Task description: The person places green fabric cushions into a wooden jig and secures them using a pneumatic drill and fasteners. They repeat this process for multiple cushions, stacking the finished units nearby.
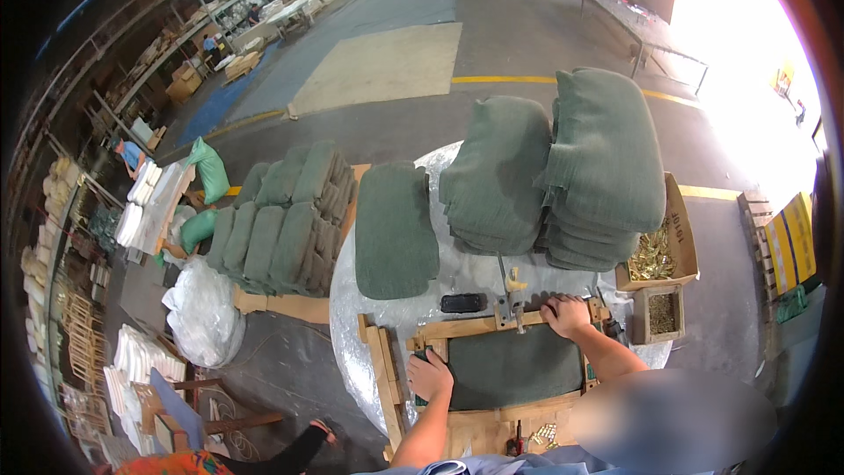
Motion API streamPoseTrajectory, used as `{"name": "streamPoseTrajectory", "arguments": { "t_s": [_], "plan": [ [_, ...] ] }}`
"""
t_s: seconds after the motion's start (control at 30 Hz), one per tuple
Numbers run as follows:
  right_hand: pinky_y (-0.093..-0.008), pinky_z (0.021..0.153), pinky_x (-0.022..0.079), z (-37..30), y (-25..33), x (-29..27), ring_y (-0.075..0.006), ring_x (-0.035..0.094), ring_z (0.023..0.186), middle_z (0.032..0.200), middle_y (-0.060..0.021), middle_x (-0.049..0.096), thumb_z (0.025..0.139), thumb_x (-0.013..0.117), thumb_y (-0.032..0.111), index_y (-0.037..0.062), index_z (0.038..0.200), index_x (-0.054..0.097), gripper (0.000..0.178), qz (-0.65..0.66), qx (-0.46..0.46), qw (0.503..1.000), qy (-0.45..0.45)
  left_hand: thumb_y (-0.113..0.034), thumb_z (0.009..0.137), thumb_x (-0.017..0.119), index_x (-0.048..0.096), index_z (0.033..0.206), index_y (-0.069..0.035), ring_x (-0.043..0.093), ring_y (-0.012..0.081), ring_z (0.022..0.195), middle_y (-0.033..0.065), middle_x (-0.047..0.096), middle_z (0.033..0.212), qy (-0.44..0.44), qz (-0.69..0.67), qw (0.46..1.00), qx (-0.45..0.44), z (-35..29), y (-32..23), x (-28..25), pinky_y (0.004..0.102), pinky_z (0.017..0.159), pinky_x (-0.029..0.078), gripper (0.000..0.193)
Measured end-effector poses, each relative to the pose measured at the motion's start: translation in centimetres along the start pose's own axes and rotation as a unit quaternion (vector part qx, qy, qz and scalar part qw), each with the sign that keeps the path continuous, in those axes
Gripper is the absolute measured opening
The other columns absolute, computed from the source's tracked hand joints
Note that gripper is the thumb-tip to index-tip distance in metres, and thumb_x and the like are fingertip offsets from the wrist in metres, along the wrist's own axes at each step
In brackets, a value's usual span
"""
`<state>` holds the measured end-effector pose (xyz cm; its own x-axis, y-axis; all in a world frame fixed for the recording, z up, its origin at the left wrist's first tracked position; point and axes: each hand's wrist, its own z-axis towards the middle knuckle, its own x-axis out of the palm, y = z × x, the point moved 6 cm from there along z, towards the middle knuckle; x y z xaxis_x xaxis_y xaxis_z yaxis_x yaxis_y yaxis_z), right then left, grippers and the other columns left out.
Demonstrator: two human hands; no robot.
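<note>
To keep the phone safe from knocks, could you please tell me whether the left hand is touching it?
Apart: in the head view, a wooden bar crosses the gap between the left hand and the black phone.

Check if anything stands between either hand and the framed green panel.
Nothing visible does: the left hand is beside the green panel, the right hand on the wooden frame by the panel's far right corner.

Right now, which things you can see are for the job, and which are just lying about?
Probably the job:
left hand and right hand, at the wooden frame
green pad inside it

Probably just lying about:
dark phone
plastic bundle
green sack
</note>
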<state>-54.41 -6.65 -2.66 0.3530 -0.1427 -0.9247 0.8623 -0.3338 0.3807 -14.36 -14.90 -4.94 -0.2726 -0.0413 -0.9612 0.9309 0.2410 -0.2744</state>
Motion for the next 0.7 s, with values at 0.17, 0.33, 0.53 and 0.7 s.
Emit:
{"name": "streamPoseTrajectory", "arguments": {
  "t_s": [0.17, 0.33, 0.53, 0.7],
  "plan": [
    [-0.0494, 0.101, 0.049, -0.1, -0.4, 0.8, -0.0339, 0.068, 0.116, 0.111, -0.014, 0.075, 0.103, 0.057, 0.05, 0.0121, 0.108, 0.079, 0.045, -0.004, 0.027, 0.999, 0.04, -0.047, 0.111, 0.045, 0.056, 0.134, 0.003, 0.063, 0.0422, 0.121, 0.0225, 0.064, 0.13, 0.022, 0.015, 0.999, -0.022, 0.0, 0.0, -0.2, 0.0563, 0.097, 0.049, 0.056],
    [-0.0485, 0.1, 0.049, 0.5, 0.3, 0.2, -0.0325, 0.068, 0.115, 0.113, -0.0145, 0.075, 0.102, 0.058, 0.053, 0.0113, 0.108, 0.079, 0.047, -0.026, 0.017, 0.999, 0.016, -0.047, 0.111, 0.046, 0.054, 0.14, 0.004, 0.06, 0.0421, 0.127, 0.0227, 0.063, 0.135, 0.016, -0.009, 1.0, -0.016, -0.1, 0.3, 0.3, 0.0568, 0.102, 0.046, 0.059],
    [-0.0475, 0.098, 0.05, 0.1, 0.2, -0.1, -0.0319, 0.07, 0.11, 0.106, -0.0151, 0.076, 0.099, 0.063, 0.054, 0.0113, 0.105, 0.08, 0.047, 0.0, 0.02, 1.0, -0.011, -0.039, 0.108, 0.059, 0.051, 0.139, 0.011, 0.044, 0.051, 0.144, 0.0335, 0.044, 0.156, -0.116, -0.149, 0.978, 0.093, 1.1, 0.1, -0.6, 0.0604, 0.116, 0.039, 0.059],
    [-0.0475, 0.096, 0.05, 0.3, -0.3, -0.3, -0.0326, 0.071, 0.109, 0.105, -0.015, 0.076, 0.098, 0.064, 0.053, 0.0106, 0.105, 0.08, 0.046, 0.006, 0.025, 1.0, -0.012, -0.033, 0.105, 0.065, 0.048, 0.142, 0.012, 0.037, 0.0547, 0.149, 0.0386, 0.037, 0.159, -0.074, -0.176, 0.981, 0.044, 1.9, 1.9, 1.0, 0.0637, 0.12, 0.033, 0.06]
  ]
}}
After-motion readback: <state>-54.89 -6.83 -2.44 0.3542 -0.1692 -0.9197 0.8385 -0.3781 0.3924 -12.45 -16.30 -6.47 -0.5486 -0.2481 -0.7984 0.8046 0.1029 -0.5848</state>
